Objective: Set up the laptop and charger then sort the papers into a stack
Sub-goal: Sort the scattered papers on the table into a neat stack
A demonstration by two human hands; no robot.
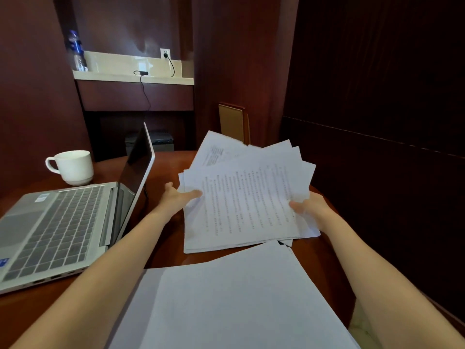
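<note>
**Squaring the fanned bundle before it goes down**

Both hands hold a loose bundle of printed papers (246, 197) just over the table (171, 162), toward one o'clock from the person. The left hand (180, 196) pinches the bundle's nine-o'clock edge, thumb on top and fingers beneath. The right hand (310, 206) is clamped on the three-o'clock edge the same way. The sheets are fanned — corners jut out at eleven and one o'clock, and the near edges do not line up.

The setup half looks done. The laptop (63, 222) stands open at nine o'clock, and the charger (143, 73) lies on the ledge at eleven o'clock with its lead in the wall socket (165, 53). Whether the cable reaches the laptop is hidden behind the screen.

To do this step well, I would ease both grips so the sheets can slide, tip the bundle upright, and tap its long edge on bare wood. Then turn it and tap the short edge. Squeezing hard would only buckle the pages and lock the fan in place. Once square, the bundle probably belongs on the blank sheets (226, 298) at six o'clock, edges matched — with the left elbow kept off the screen, which is near.
</note>
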